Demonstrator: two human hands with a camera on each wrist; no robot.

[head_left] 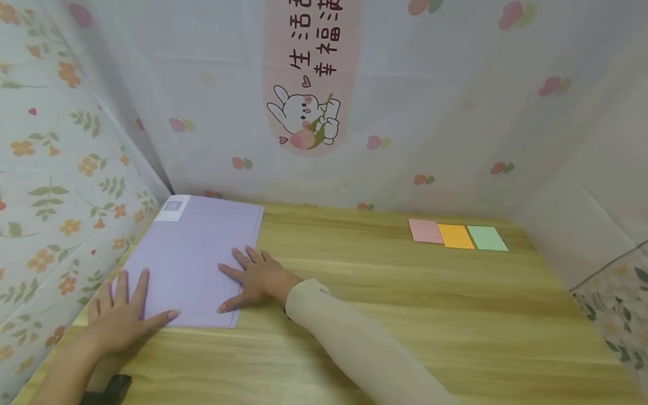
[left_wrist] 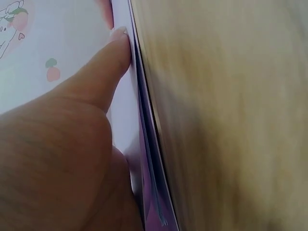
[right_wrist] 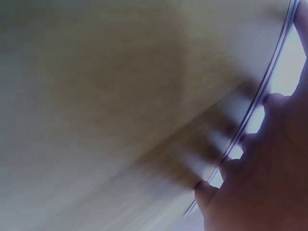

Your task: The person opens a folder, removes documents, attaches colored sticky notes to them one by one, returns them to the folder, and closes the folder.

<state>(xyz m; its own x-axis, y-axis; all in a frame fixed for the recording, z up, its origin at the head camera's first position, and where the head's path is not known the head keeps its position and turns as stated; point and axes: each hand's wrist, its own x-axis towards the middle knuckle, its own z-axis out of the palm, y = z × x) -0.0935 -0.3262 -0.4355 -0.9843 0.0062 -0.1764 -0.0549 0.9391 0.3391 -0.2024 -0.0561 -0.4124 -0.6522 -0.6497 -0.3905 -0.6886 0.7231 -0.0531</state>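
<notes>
A lilac file folder (head_left: 197, 242) lies flat at the left of the wooden table, a white label (head_left: 172, 208) at its far left corner. My left hand (head_left: 118, 320) rests on its near left corner, fingers spread and thumb along the near edge. Loose sheet edges show between the folder's covers (left_wrist: 149, 159) in the left wrist view. Across the folder's right edge lies my right hand (head_left: 260, 278), its fingers spread over the cover. The right wrist view shows these fingertips (right_wrist: 206, 191) along the slightly bowed edge.
Pink (head_left: 426, 231), orange (head_left: 455, 236) and green (head_left: 487, 238) sticky note pads lie in a row at the back right of the table (head_left: 405, 304). A black object (head_left: 117, 388) is partly visible beneath my left forearm. Patterned cloth (head_left: 217, 84) hangs behind the table and at both sides.
</notes>
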